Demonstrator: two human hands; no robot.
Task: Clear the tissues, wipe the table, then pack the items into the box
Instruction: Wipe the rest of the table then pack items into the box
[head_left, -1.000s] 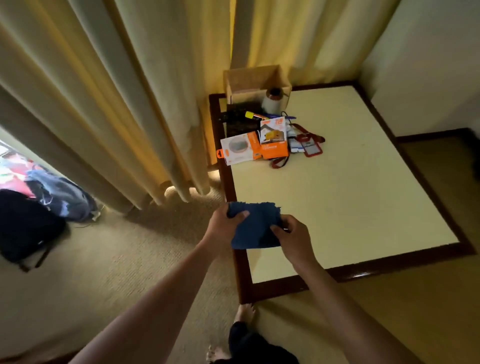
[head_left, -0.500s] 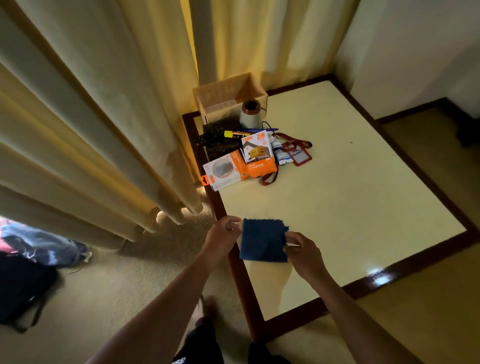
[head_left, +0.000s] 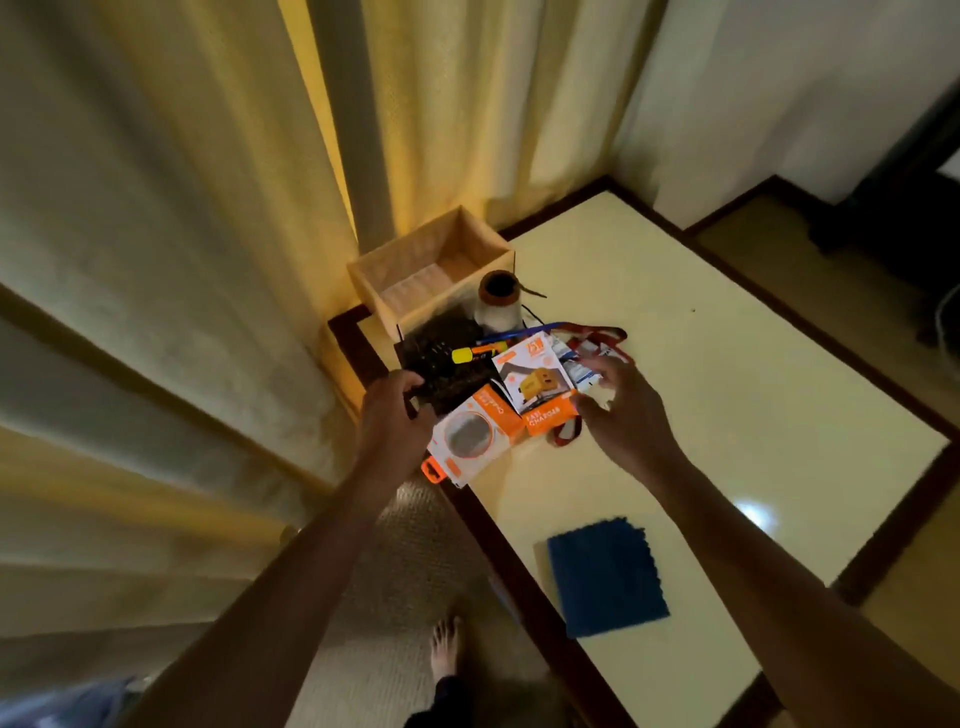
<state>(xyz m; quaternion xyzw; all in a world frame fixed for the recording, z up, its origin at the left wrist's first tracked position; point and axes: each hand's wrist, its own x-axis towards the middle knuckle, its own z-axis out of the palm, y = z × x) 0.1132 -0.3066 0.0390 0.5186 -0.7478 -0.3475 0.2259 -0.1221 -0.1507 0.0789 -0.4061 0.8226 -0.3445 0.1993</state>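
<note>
A blue cloth (head_left: 605, 574) lies flat on the cream table (head_left: 727, 415) near its front left edge, with no hand on it. An open wooden box (head_left: 431, 270) stands at the table's far left corner. In front of it sits a pile: a black item (head_left: 447, 364), a yellow highlighter (head_left: 467, 355), an orange charger box (head_left: 540, 389), an orange-and-white pack (head_left: 470, 439), a white spool (head_left: 497, 306) and a red lanyard (head_left: 597, 332). My left hand (head_left: 389, 415) reaches the black item's near corner, fingers loosely curled. My right hand (head_left: 618, 410) hovers with spread fingers beside the charger box.
Yellow curtains (head_left: 208, 260) hang close along the table's left side. A white wall (head_left: 779, 104) meets the table's far right corner. Carpet and my bare foot (head_left: 447, 644) are below the table's front left edge.
Both hands have let go of the blue cloth, which now lies on the table. They have moved forward to the pile of items in front of the box.
</note>
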